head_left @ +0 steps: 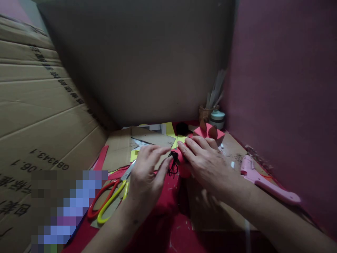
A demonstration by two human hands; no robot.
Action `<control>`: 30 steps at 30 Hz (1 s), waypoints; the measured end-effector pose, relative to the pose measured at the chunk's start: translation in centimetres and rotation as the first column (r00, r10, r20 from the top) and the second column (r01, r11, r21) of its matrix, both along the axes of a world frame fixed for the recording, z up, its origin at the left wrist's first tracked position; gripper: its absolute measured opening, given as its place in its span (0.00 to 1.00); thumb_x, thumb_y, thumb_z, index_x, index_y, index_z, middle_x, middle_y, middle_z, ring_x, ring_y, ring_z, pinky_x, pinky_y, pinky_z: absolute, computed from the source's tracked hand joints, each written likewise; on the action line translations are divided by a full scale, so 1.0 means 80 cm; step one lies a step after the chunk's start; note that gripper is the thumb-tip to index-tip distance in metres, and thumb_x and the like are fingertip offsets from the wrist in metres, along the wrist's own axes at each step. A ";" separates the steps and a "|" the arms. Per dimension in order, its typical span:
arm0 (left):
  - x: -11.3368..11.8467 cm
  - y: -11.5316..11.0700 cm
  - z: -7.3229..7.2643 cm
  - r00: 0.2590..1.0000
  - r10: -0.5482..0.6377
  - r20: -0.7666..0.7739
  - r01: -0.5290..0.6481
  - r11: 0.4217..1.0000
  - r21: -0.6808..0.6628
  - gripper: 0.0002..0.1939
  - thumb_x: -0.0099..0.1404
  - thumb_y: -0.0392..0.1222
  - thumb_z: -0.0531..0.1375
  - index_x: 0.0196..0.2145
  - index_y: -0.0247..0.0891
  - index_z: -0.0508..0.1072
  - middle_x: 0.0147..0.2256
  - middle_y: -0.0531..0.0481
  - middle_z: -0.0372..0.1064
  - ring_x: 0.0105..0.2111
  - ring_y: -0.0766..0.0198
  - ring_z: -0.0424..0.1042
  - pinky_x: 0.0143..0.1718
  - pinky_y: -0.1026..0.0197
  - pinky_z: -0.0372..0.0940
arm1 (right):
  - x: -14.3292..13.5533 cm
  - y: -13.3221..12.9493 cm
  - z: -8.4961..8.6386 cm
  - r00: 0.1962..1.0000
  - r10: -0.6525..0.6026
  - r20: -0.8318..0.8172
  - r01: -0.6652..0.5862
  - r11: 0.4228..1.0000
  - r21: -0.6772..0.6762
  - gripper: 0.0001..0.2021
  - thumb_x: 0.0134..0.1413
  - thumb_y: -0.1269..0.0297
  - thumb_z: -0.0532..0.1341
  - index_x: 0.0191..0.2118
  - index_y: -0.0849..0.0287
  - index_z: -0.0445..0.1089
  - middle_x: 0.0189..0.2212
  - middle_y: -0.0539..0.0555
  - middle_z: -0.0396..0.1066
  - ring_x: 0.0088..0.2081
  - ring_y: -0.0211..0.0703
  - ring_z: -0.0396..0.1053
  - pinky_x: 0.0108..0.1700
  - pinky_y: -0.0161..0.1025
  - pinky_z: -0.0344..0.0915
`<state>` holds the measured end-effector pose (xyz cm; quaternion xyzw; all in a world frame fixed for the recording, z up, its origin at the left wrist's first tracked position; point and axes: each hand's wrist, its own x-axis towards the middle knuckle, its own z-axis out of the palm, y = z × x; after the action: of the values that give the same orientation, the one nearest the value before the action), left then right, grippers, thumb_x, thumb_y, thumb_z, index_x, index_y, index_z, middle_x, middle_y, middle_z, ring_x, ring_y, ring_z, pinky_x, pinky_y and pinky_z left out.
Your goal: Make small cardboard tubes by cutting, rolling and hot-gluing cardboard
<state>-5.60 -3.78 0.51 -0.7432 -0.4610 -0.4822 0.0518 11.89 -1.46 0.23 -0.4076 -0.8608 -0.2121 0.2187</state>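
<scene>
Red paper piece (183, 165) with black stringy tuft (173, 164) sat mid-table on red sheet (163, 207). My right hand (207, 165) pinched it, fingers flat on top. Left hand (147, 175) fingertips touched the tuft, loosely curled. Red-and-yellow-handled scissors (112, 198) lay left, pink glue gun (263, 181) right.

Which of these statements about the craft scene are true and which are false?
1. Both hands touch a red paper piece. True.
2. The scissors lie right of the right hand. False: they lie left of the left hand.
3. A pink glue gun lies at the right. True.
4. The right hand holds the glue gun. False: it lies apart, untouched.
5. Black threads show between the fingers of the two hands. True.
</scene>
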 end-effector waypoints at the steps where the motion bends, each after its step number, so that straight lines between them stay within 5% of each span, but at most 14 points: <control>1: 0.002 0.000 -0.003 0.998 -0.021 -0.053 0.022 1.000 0.020 0.10 0.62 0.35 0.57 0.41 0.41 0.71 0.38 0.48 0.67 0.40 0.60 0.66 0.42 0.55 0.62 | 0.000 0.000 0.000 1.000 0.000 -0.002 0.000 1.000 0.003 0.18 0.59 0.69 0.52 0.55 0.65 0.59 0.48 0.62 0.65 0.51 0.56 0.56 0.50 0.50 0.54; 7: 0.008 0.007 -0.009 0.985 -0.076 -0.153 0.092 0.991 0.095 0.07 0.62 0.33 0.56 0.38 0.40 0.70 0.33 0.48 0.68 0.35 0.60 0.66 0.38 0.55 0.63 | -0.001 0.000 0.001 1.000 0.003 -0.002 -0.002 1.000 0.031 0.16 0.59 0.69 0.52 0.53 0.64 0.61 0.46 0.62 0.66 0.51 0.55 0.57 0.50 0.50 0.54; 16: 0.006 0.011 0.005 0.941 -0.063 -0.334 0.073 0.997 0.016 0.06 0.65 0.35 0.53 0.36 0.37 0.70 0.32 0.47 0.69 0.34 0.60 0.64 0.37 0.55 0.60 | 0.000 -0.001 0.003 1.000 -0.008 0.021 0.008 1.000 0.014 0.17 0.59 0.69 0.52 0.53 0.65 0.61 0.46 0.63 0.66 0.50 0.56 0.57 0.49 0.50 0.54; 22: -0.006 0.013 0.018 0.952 -0.229 -0.203 0.203 0.969 -0.142 0.08 0.65 0.34 0.53 0.37 0.40 0.71 0.33 0.50 0.71 0.35 0.63 0.67 0.37 0.59 0.62 | 0.001 -0.003 0.006 1.000 -0.014 0.028 0.015 1.000 -0.014 0.16 0.60 0.69 0.50 0.53 0.64 0.61 0.47 0.62 0.65 0.51 0.55 0.56 0.49 0.49 0.53; 30: -0.011 0.013 0.010 0.977 -0.189 0.097 0.209 0.936 -0.283 0.05 0.62 0.35 0.55 0.37 0.39 0.68 0.31 0.51 0.72 0.31 0.66 0.71 0.33 0.62 0.65 | -0.001 -0.001 0.004 1.000 -0.003 0.010 0.003 1.000 0.024 0.18 0.59 0.69 0.52 0.55 0.65 0.60 0.46 0.63 0.65 0.48 0.54 0.57 0.47 0.48 0.54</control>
<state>-6.51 -2.73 1.34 -0.7687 -0.4507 -0.4369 -0.1231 11.82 -1.54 0.56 -0.4051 -0.8588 -0.2249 0.2187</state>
